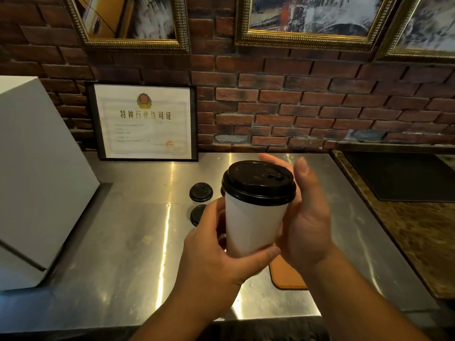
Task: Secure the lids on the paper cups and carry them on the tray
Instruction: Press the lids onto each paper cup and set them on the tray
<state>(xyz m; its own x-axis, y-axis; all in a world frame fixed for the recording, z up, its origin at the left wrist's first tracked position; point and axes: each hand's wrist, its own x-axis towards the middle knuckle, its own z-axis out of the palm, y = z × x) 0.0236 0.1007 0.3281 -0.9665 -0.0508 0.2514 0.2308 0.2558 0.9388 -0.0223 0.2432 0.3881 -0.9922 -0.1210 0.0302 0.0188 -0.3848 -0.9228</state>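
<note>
Checking lid on cup over bench: left hand grips its base, right hand spread alongside. Next, probably: lower onto tray, upright.

Above the tabletop, a cup sits between the left hand and right hand, with a far cup and a near cup standing to its left and a tray beneath.
</note>
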